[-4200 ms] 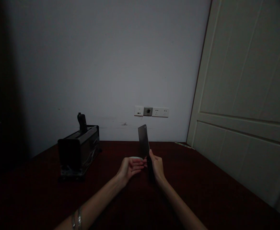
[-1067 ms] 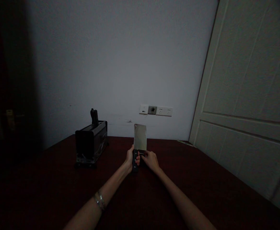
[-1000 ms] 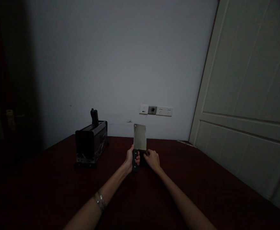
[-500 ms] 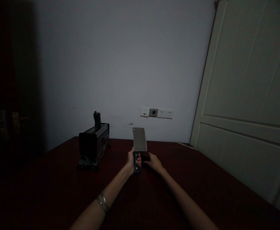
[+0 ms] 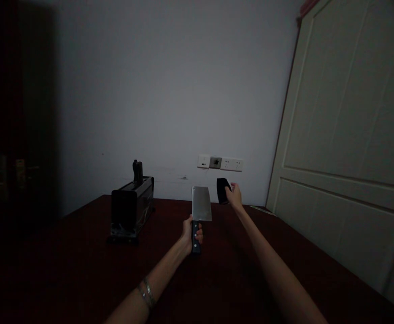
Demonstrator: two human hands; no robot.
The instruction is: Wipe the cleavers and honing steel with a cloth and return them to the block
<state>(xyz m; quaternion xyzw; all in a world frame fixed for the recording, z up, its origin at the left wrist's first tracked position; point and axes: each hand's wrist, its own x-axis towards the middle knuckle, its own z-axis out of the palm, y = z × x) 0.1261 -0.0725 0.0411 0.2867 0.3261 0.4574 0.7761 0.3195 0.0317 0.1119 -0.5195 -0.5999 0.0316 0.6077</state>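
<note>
My left hand (image 5: 190,231) is closed round the black riveted handle of a cleaver (image 5: 202,204). The broad metal blade points up and away from me, its flat side facing me. To the right of the blade, my right hand (image 5: 235,196) pinches a small dark cloth (image 5: 222,191) between thumb and fingers, raised above the table. The cloth and the blade are apart. At the left stands a knife block (image 5: 124,211) with a dark front and shiny sides; dark handles (image 5: 137,172) stick up from its top.
A dark red table (image 5: 170,288) lies under my arms and reaches to a pale wall (image 5: 163,90). Sockets and switches (image 5: 220,163) sit on the wall behind the cleaver. A white panelled door (image 5: 338,135) rises along the right side. A darker door with a handle (image 5: 20,172) is at far left.
My right hand has moved up and right with the cloth, away from the cleaver's lower blade. The cleaver, in my left hand, has shifted slightly right and down in view.
</note>
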